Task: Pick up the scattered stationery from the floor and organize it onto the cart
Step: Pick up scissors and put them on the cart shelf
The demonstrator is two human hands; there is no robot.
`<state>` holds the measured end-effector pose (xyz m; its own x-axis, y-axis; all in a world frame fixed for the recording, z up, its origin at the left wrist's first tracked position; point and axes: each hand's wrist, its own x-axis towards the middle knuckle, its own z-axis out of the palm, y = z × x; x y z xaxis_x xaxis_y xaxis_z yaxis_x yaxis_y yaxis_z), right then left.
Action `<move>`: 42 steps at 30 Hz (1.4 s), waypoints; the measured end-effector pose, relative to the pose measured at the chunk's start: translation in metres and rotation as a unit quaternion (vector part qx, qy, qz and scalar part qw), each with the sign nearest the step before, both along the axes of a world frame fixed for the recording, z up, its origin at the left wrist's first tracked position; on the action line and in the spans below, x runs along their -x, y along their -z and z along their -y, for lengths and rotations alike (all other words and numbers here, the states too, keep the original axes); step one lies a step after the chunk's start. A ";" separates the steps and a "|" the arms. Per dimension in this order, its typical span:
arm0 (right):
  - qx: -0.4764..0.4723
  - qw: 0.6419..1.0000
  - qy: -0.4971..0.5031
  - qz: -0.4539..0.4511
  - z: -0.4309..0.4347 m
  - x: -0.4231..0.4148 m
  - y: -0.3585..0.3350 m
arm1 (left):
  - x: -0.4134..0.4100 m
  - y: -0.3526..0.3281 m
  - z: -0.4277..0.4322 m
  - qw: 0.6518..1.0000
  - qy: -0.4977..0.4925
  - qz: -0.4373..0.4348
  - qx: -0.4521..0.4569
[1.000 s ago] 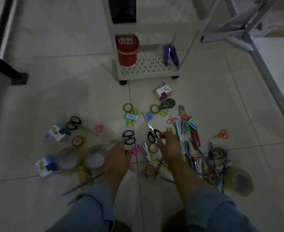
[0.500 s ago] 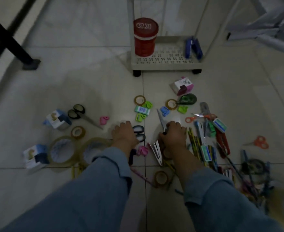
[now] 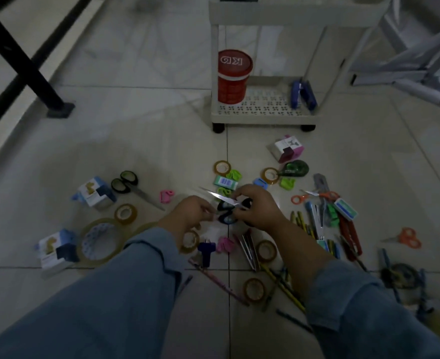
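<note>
Stationery lies scattered over the tiled floor in front of a white cart (image 3: pixel 263 115). On the cart's bottom shelf stand a red tub (image 3: pixel 233 76) and a blue stapler (image 3: pixel 303 95). My right hand (image 3: pixel 259 209) is shut on a pair of black-handled scissors (image 3: pixel 220 196), with the blade pointing up and left. My left hand (image 3: pixel 190 214) grips a second black-handled pair (image 3: pixel 226 217) by the blade end, its handles facing right. The two hands are close together just above the floor.
More black scissors (image 3: pixel 132 187), small boxes (image 3: pixel 93 194) and large tape rolls (image 3: pixel 100 243) lie to the left. Pens, pencils and red pliers (image 3: pixel 349 230) are piled to the right, along with orange scissors (image 3: pixel 405 238). Black table legs (image 3: pixel 32 71) stand at far left.
Both hands closed on the two black-handled scissors and lifted them off the floor toward each other. The camera moved forward, so the cart looks nearer.
</note>
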<state>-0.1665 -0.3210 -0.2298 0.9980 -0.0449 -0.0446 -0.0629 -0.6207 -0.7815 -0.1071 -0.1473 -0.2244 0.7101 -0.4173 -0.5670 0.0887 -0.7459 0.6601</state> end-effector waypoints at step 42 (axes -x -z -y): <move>-0.134 0.971 0.181 -0.084 -0.027 -0.030 0.015 | -0.068 0.003 -0.079 0.866 0.204 0.321 -0.325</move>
<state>-0.1370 -0.2942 -0.2452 0.8967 -0.3553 -0.2641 -0.3797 -0.3106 -0.8714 -0.0394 -0.0684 -0.2279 0.8348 -0.4483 -0.3197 -0.4991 -0.8613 -0.0953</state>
